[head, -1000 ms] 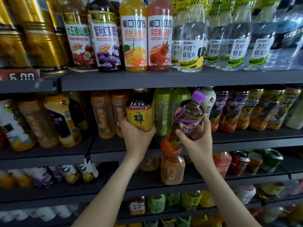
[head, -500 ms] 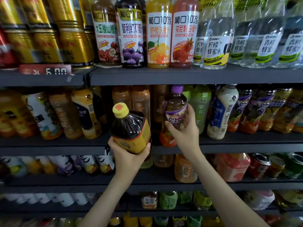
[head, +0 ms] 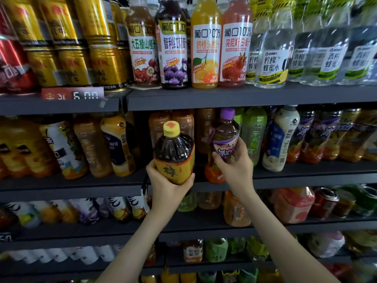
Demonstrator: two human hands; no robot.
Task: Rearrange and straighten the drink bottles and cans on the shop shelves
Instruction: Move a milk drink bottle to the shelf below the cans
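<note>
My left hand (head: 167,184) grips the bottom of a dark tea bottle (head: 174,152) with a yellow cap and a yellow label, holding it out in front of the middle shelf (head: 295,177), tilted slightly left. My right hand (head: 234,166) grips a brown tea bottle (head: 225,137) with a purple cap and purple label. That bottle stands upright at the shelf's front, its orange base by the edge. Orange tea bottles (head: 181,121) stand behind both.
Green bottles (head: 254,131) and a white milk-tea bottle (head: 280,137) stand right of my right hand. Juice bottles (head: 206,43), gold cans (head: 102,43) and clear water bottles (head: 273,50) fill the top shelf. Lower shelves hold more bottles and cans (head: 324,203).
My left hand pulled the yellow-label bottle off the shelf toward me and leftward. My right hand moved the purple-cap bottle left and stood it upright from a tilt. The view shifted left.
</note>
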